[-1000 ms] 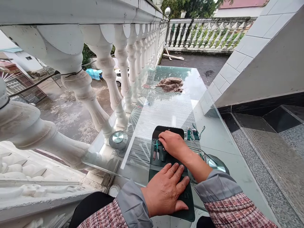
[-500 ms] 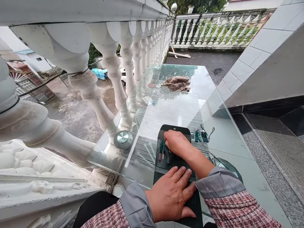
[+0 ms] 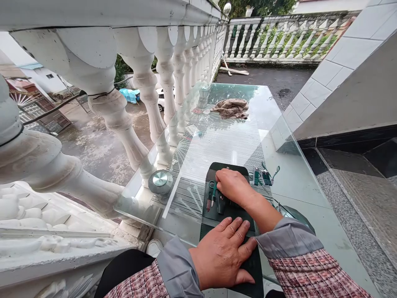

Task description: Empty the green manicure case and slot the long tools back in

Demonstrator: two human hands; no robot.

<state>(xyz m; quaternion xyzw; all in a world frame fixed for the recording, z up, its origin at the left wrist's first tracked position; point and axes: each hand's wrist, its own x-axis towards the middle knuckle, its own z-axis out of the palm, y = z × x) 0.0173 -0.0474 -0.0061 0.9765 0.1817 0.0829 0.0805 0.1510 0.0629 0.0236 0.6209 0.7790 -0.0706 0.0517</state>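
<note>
A dark manicure case (image 3: 207, 219) lies unfolded on the glass table (image 3: 192, 215). My left hand (image 3: 225, 256) rests flat across its lower part, fingers stretched out. Over the upper part, my right hand (image 3: 232, 186) is closed with its fingers curled down; whatever they grip is hidden beneath them. Just left of those fingers, small green-handled scissors (image 3: 212, 186) sit in the case, beside a small reddish-tipped tool (image 3: 209, 203). To the right of the case, several nail clippers (image 3: 262, 177) and another green-handled tool (image 3: 275, 171) lie on the glass.
A crumpled brown cloth (image 3: 230, 109) lies toward the table's far end. Round metal-capped supports (image 3: 160, 179) hold the glass. White balusters (image 3: 132, 120) run along the left side, and stone steps (image 3: 356, 186) are at the right.
Almost nothing differs. My right hand has shifted very slightly to the right over the case, while my left hand stays flat in place.
</note>
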